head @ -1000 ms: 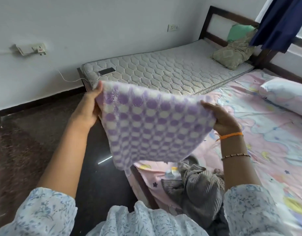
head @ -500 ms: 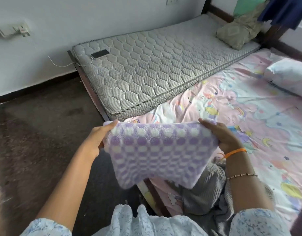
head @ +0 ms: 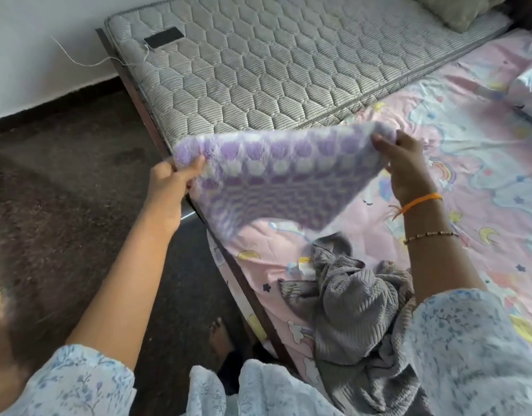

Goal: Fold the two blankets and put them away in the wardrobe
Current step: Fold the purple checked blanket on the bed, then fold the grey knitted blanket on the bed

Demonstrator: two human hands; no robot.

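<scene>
Both hands, left hand [head: 168,181] and right hand [head: 405,163], pinch the folded purple blanket's [head: 273,181] corners above the bed [head: 468,121], probably squaring it (grey blanket [head: 354,301] waits below).

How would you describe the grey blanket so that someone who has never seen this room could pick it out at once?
Start at the bed with the pink cartoon-print sheet, beside the bare grey quilted mattress. At its near edge, beside the person's right forearm, lies the grey blanket in a crumpled heap. It is plain grey and ribbed, unlike the purple-and-white checked blanket held up in both hands.
</scene>
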